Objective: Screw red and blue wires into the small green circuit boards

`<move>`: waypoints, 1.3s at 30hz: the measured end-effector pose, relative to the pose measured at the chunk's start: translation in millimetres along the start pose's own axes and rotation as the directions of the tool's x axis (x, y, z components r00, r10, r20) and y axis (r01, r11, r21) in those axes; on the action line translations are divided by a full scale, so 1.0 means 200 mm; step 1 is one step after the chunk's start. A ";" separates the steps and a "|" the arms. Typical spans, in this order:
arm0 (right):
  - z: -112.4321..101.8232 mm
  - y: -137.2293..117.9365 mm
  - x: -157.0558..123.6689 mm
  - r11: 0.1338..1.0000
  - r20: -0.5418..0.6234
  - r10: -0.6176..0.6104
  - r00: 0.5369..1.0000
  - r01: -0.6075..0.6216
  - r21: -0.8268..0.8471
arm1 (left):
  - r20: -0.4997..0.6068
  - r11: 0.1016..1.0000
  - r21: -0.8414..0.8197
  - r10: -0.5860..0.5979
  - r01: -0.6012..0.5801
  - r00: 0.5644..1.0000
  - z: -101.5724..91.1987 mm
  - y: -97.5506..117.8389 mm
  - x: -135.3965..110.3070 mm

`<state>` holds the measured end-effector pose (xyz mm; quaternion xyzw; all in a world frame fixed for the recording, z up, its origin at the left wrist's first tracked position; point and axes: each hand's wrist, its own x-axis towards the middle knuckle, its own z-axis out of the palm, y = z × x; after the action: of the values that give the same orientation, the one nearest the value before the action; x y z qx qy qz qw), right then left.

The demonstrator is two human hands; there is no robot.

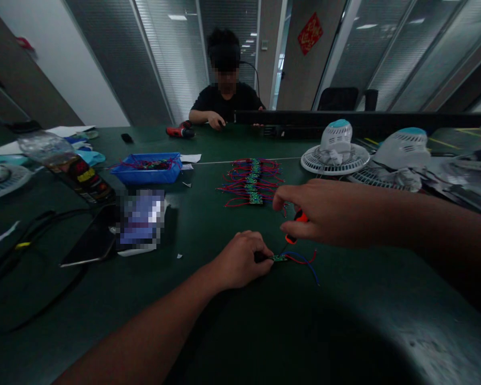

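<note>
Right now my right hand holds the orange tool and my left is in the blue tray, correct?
No: the head view shows your left hand at the circuit board, not the blue tray. Your right hand holds the orange tool.

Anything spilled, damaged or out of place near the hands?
No obvious spill or damage shows there. Only a small white scrap looks stray: it lies loose on the green tabletop, left of the left hand, apart from everything else.

Blue tray [144,176]: looked like smooth plastic.
Bottle [68,166], left of tray: looked like clear, glossy plastic.
Wires [312,269], nearer and right of tray: looked plastic-coated.
White fan [336,137], right of tray: looked like matt plastic.
Tabletop [200,224] under tray: looked smooth.
</note>
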<state>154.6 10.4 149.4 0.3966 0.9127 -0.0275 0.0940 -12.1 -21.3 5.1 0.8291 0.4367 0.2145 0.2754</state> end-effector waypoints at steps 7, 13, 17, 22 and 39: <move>0.00 -0.01 -0.01 1.000 -0.019 -0.011 1.000 0.010 -0.019 | -0.004 1.000 -0.002 -0.027 0.027 1.000 0.00 0.01 0.00; -0.02 0.00 -0.01 0.999 -0.017 0.002 1.000 -0.003 -0.041 | 0.004 0.999 -0.016 -0.042 0.042 0.999 0.00 0.01 0.00; -0.01 -0.01 -0.01 0.999 -0.036 -0.025 0.999 0.024 -0.036 | -0.002 1.000 0.002 -0.023 0.023 1.000 0.00 0.01 0.00; 0.00 -0.04 -0.02 0.998 -0.028 -0.007 1.000 0.005 -0.063 | -0.009 1.000 0.004 0.007 -0.007 1.000 0.00 0.00 0.00; 0.01 0.00 -0.03 1.000 -0.043 0.021 0.999 -0.020 0.010 | -0.004 0.999 -0.022 -0.027 0.027 1.000 0.00 0.01 0.00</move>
<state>159.1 6.4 149.2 0.4069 0.9103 -0.0223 0.0724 -11.3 -22.0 6.8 0.8196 0.4462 0.2175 0.2862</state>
